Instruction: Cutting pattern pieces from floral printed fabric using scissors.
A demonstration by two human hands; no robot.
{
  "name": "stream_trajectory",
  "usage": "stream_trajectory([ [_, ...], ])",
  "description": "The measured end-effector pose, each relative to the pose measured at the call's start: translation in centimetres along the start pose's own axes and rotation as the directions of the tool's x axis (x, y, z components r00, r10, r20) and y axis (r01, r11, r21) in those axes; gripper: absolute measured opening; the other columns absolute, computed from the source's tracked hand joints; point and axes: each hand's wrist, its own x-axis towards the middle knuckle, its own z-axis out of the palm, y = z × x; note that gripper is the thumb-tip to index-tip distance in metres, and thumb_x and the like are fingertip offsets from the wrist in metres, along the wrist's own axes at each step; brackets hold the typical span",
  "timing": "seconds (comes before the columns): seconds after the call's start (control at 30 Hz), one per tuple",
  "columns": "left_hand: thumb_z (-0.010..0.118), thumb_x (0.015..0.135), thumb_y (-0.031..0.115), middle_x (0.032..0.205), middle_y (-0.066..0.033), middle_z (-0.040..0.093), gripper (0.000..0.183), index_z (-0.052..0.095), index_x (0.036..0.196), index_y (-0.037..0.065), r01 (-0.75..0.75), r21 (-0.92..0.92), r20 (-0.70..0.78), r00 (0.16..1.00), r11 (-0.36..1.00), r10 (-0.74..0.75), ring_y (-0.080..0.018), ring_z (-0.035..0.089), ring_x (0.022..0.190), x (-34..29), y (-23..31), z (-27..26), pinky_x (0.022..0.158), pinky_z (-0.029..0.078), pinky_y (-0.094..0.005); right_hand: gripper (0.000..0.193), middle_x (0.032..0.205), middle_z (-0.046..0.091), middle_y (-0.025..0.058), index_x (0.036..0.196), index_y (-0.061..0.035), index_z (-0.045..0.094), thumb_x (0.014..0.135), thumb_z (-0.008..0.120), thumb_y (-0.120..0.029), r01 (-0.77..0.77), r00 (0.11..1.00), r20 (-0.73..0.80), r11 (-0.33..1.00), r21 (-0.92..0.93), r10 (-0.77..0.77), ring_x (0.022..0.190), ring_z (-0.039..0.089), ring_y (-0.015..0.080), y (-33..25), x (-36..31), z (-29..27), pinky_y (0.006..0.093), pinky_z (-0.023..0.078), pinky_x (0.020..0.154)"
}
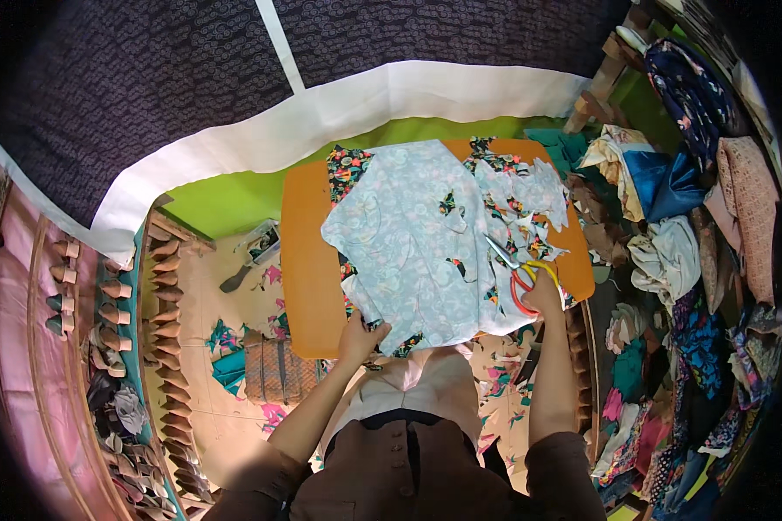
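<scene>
A large piece of fabric [400,234], pale blue on its upturned side with dark floral print showing at folded bits, lies over an orange-brown table [302,260]. My left hand [359,340] pinches its near left edge, where a bit of the print shows between the fingers. In my right hand [544,297] is a pair of scissors [501,253] with one red and one yellow handle. The blades point away and to the left, spread slightly at the fabric's right side. Jagged floral offcuts [521,187] lie beyond the scissors at the table's far right.
Shoes [167,343] line racks on the left. Heaped cloth [665,260] crowds the right side. Scraps [226,339] and a brown checked bundle [280,369] lie on the floor left of the table. A dark curtain [443,39] with a white border hangs at the back.
</scene>
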Motion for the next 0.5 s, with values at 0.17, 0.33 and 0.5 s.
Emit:
stream_trajectory([
  [0.17, 0.071, 0.062, 0.032, 0.066, -0.0068, 0.05, 0.051, 0.045, 0.088, -0.003, -0.023, 0.002, -0.083, 0.996, 1.0, 0.023, -0.0174, 0.048, 0.054, -0.4, -0.1, -0.1, 0.049, 0.039, -0.0305, 0.053, 0.095, 0.055, 0.0228, 0.107, -0.0054, 0.046, 0.058, 0.065, -0.014, 0.044, 0.98, -0.197, 0.986, 0.159, -0.012, 0.091, 0.053, 0.0352, -0.9, -1.5, -0.2, 0.0396, 0.043, 0.073],
  [0.33, 0.065, 0.069, 0.016, 0.112, -0.0227, 0.042, 0.066, 0.029, 0.12, -0.007, -0.344, 0.108, -0.434, 0.828, 0.933, 0.356, -0.029, 0.045, 0.101, 0.3, -0.1, -1.3, 0.088, 0.036, -0.0335, 0.061, 0.095, 0.057, 0.0201, 0.108, -0.0072, 0.046, 0.06, 0.068, -0.038, -0.057, 0.973, -0.214, 0.991, 0.122, 0.083, 0.088, 0.055, 0.0329, -3.5, -3.2, -1.9, 0.0395, 0.043, 0.071],
  [0.5, 0.061, 0.069, 0.008, 0.12, -0.0228, 0.034, 0.062, 0.03, 0.121, -0.005, -0.301, 0.039, -0.524, 0.806, 0.953, 0.276, -0.0314, 0.037, 0.111, 0.5, 0.2, -2.4, 0.094, 0.029, -0.0355, 0.063, 0.092, 0.058, 0.0183, 0.103, -0.004, 0.046, 0.06, 0.065, -0.046, -0.057, 0.993, -0.109, 0.997, -0.053, 0.051, 0.086, 0.056, 0.0313, -3.9, -4.5, -3.4, 0.0394, 0.044, 0.071],
])
